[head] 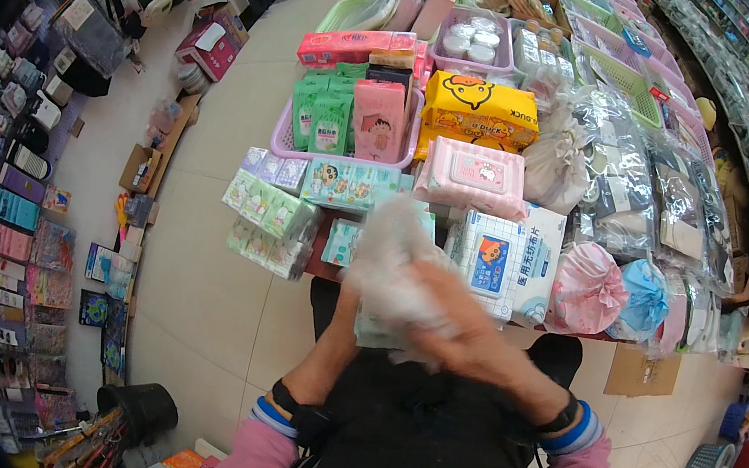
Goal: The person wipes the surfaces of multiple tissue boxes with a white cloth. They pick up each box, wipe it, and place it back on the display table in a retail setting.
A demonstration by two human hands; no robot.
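A crumpled white cloth or tissue (396, 258), blurred by motion, is gripped in my right hand (458, 321). Under it a pale green soft pack (373, 328) shows in part, off the table's front edge above my lap. My left hand (350, 298) is at the pack's left side and appears to hold it; the cloth hides most of its fingers. Just beyond my hands are a small teal tissue pack (343, 243), a teal cartoon-print pack (345, 185) and a white checked box (490, 262). Pink-striped wipes (473, 176) lie behind them.
Green-print tissue packs (273, 206) overhang the table's left front corner. A purple basket (342, 158) holds green and pink packs. Yellow duck-print packs (481, 110) stand behind. Pink (589, 288) and blue (640, 302) drawstring bags sit right. A black bucket (139, 408) stands lower left.
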